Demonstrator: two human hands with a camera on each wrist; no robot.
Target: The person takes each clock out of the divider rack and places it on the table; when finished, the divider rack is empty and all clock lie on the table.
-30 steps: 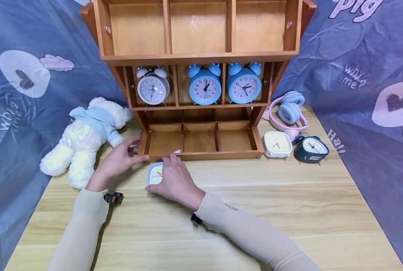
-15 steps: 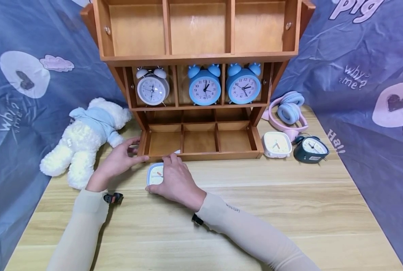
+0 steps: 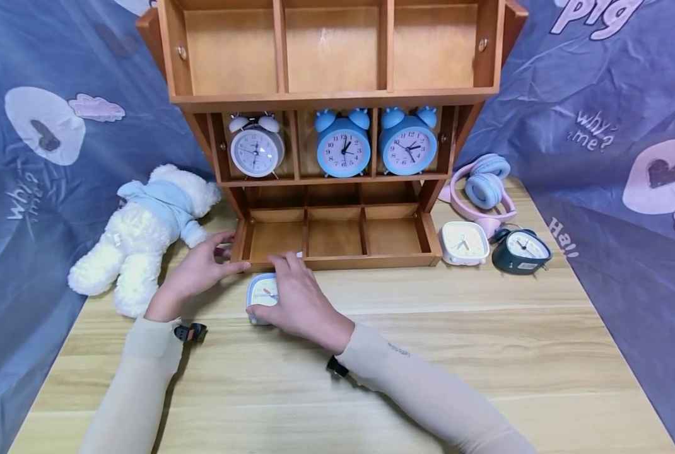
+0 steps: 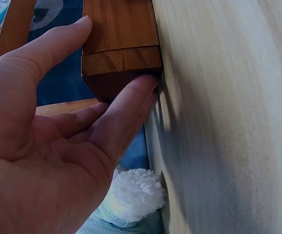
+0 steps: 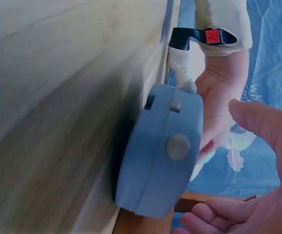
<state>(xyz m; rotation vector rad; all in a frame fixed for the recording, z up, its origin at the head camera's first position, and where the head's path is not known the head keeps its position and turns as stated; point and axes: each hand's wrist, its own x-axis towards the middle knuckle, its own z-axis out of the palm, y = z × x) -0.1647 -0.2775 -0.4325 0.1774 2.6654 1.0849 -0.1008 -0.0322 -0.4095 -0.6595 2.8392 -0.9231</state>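
From the head camera, your left hand (image 3: 201, 268) rests against the front left corner of the wooden shelf unit (image 3: 337, 94), thumb along the front edge and fingers around the side, gently curved rather than clenched. Your right hand (image 3: 294, 296) curls over a small light blue alarm clock (image 3: 260, 293) that lies on the wooden table (image 3: 485, 353) just in front of the bottom tray, fingertips on its far edge and thumb at the near edge. The bottom tray (image 3: 337, 236) has three compartments and all show bare wood; the middle row holds a white twin-bell clock (image 3: 256, 150) on the left and two blue twin-bell clocks (image 3: 343, 148) in the centre and right cells. On the table right of the shelf sit a white square clock (image 3: 464, 241), a dark clock (image 3: 522, 249) and pink-and-blue headphones (image 3: 482, 183); a white plush bear (image 3: 144, 227) lies to the left. From the left wrist camera, your left hand (image 4: 53, 141) touches the shelf corner (image 4: 121, 53) with thumb and forefinger spread across it, the plush bear (image 4: 136, 192) below. From the right wrist camera, the blue clock (image 5: 163, 151) shows its back with knobs, tilted up on the table edge-on, your right hand's fingers (image 5: 219, 214) and thumb bracketing it loosely.
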